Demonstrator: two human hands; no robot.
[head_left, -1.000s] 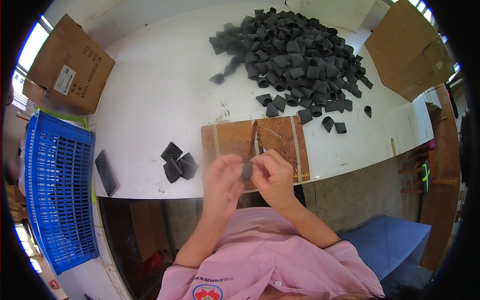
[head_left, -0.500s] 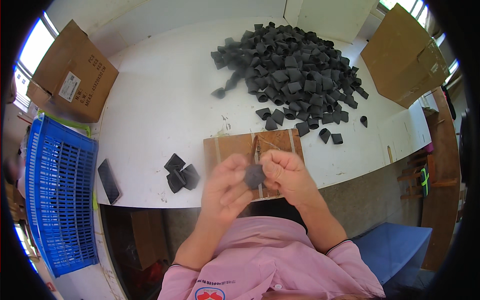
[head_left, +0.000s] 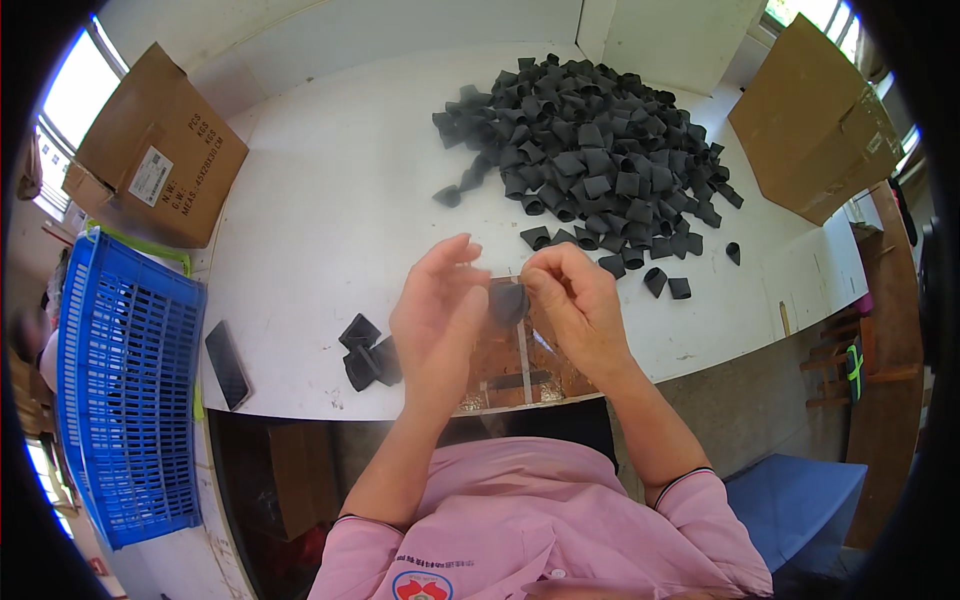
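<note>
Over the wooden board, my right grip pinches one dark piece, my left grip spread beside it; the small cluster looks finished, the large heap mostly left.

The piece at frame centre is dark grey, like the heap of pieces at upper centre. The table is white, the central board orange-brown with pale stripes. The crate at left is blue, gridded with slots; the upper-left carton is brown with black print. The bottom-centre shirt is pink.
</note>
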